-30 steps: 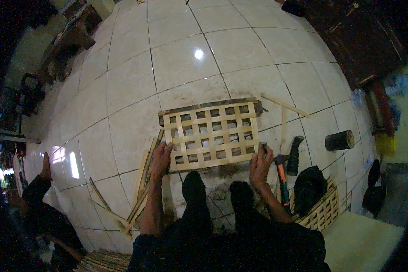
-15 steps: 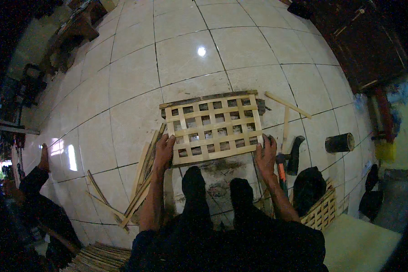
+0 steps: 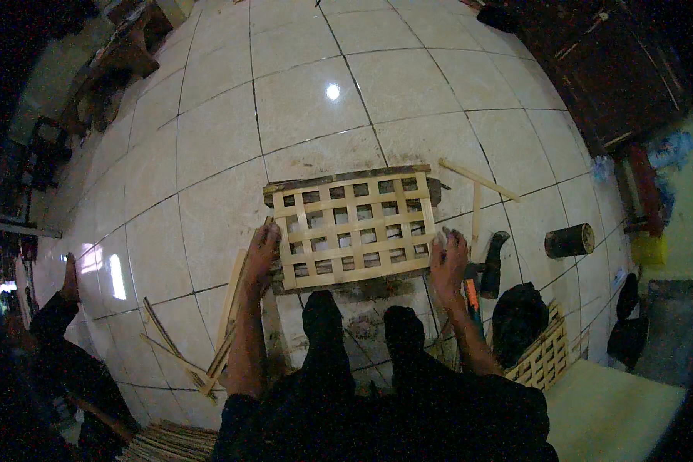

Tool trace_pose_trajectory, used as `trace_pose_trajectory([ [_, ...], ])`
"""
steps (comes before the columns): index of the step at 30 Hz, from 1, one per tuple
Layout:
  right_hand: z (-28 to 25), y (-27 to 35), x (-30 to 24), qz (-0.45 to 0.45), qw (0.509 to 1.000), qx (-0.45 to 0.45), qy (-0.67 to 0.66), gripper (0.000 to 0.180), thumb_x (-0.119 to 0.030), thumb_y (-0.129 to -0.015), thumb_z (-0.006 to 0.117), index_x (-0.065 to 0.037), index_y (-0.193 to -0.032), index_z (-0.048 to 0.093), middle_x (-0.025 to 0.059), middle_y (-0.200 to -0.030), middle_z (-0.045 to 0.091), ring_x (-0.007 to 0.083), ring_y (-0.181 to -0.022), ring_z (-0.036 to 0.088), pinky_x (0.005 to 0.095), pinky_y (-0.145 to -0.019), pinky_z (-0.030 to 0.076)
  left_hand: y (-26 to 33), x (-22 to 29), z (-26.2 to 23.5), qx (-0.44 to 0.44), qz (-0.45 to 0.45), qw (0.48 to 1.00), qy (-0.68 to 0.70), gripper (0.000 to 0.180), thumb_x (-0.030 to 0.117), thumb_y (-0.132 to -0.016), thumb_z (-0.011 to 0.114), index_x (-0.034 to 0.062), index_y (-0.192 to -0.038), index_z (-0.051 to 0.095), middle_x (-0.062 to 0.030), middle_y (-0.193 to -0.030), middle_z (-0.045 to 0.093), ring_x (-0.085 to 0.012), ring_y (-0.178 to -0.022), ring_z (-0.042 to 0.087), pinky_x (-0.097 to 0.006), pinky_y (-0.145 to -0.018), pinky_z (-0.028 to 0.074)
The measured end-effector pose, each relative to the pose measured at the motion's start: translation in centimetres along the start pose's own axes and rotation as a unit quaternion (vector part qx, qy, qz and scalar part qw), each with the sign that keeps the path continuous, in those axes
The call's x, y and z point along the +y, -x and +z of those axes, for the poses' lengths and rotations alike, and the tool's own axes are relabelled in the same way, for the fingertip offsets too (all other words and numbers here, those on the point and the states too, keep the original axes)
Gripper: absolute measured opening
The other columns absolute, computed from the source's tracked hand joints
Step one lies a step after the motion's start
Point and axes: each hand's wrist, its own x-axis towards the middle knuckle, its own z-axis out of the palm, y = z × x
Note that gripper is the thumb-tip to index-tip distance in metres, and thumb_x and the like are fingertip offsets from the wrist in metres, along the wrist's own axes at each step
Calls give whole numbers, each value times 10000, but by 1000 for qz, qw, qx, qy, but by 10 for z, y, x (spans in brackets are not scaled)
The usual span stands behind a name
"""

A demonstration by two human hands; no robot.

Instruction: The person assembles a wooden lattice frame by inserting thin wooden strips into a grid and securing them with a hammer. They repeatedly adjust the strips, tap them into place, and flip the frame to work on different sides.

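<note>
A flat lattice panel of woven bamboo strips (image 3: 352, 231) lies on a dark wooden board (image 3: 346, 175) on the floor in front of my feet. My left hand (image 3: 260, 250) is beside the panel's left edge, fingers pointing away from me and loosely apart. Just off the opposite edge is my right hand (image 3: 448, 260), its thumb and fingers spread with a gap between them. Neither hand appears to hold anything. A hammer (image 3: 471, 279) with an orange and dark handle lies by my right wrist, and a dark curved piece (image 3: 495, 266) rests beside it.
Loose bamboo strips (image 3: 179, 350) lie to the left, and two thin strips (image 3: 481, 181) at the far right of the board. Right of these are a dark cylinder (image 3: 569, 241) and another woven panel (image 3: 543, 358). At lower left sits another person (image 3: 77, 354), near bundled sticks (image 3: 165, 443).
Both hands have drawn slightly outward, off the panel's sides. The panel now sits a little nearer me on the board. The whole view has shifted slightly.
</note>
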Motion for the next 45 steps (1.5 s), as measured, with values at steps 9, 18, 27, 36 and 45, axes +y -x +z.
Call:
trace_pose_trajectory([
  [9, 37, -105, 22, 92, 978, -181, -48, 420, -348, -970, 441, 12, -1148, 564, 267, -1103, 616, 442, -1037, 580, 489, -862, 476, -70, -8, 11, -17, 126, 990, 57, 476, 184, -926, 598, 31, -1341, 423, -134, -1146, 598, -205, -951, 596, -344, -789, 519],
  [18, 12, -68, -34, 96, 972, -115, -180, 462, -349, -978, 468, 14, -1261, 509, 239, -1123, 629, 400, -1046, 601, 448, -895, 473, -70, -19, 6, 24, 136, 977, 163, 776, 100, -933, 568, 14, -1470, 15, -196, -1154, 615, -223, -967, 619, -321, -803, 519],
  [27, 21, -47, -14, 82, 985, -70, -134, 410, -293, -970, 502, 22, -1232, 524, 242, -1050, 643, 375, -965, 630, 431, -831, 488, -76, -19, 21, 32, 109, 985, 134, 922, 90, -918, 574, -29, -1443, -175, -206, -1049, 654, -216, -883, 647, -312, -747, 535],
  [36, 34, -47, 5, 12, 997, -18, -72, 352, -249, -978, 482, 24, -1196, 532, 228, -1060, 630, 376, -974, 611, 438, -854, 477, -95, -47, 12, 90, 141, 980, -109, 779, 192, -925, 590, -32, -1471, 82, -168, -992, 664, -209, -883, 635, -322, -779, 512],
  [45, -17, -47, 32, 97, 989, -23, -105, 401, -292, -998, 445, -5, -1260, 545, 189, -1220, 588, 292, -1114, 565, 379, -967, 434, 20, -60, -112, 219, 140, 947, -189, 296, 175, -881, 613, -16, -1107, 602, -164, -884, 666, -236, -792, 637, -330, -725, 502],
])
